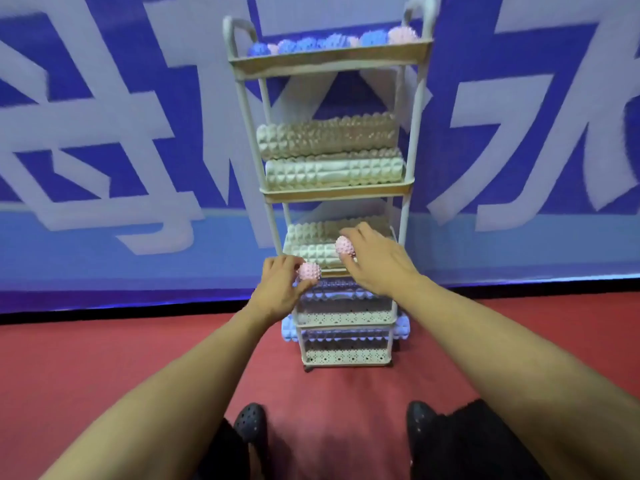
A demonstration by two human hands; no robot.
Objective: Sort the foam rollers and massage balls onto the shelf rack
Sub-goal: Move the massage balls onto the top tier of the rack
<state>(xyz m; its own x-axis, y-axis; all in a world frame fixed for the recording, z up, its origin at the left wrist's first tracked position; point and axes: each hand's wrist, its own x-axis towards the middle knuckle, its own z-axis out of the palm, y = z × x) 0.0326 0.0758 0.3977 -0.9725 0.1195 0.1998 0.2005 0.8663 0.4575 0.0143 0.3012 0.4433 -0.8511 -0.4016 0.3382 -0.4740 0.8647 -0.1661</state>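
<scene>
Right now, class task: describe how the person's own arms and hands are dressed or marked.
Both forearms are bare: no sleeves reach into view, and the left hand and right hand wear no gloves. No watch, bracelet, ring or marking shows on either. Motion blur could hide small details.

Shelf rack [412, 188] of rollers [332, 169], balls [374, 39]

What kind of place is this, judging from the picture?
Probably a gym or sports hall: red sports flooring, a large blue printed banner along the wall, and a shelf rack stocked with foam rollers and spiky massage balls.
</scene>
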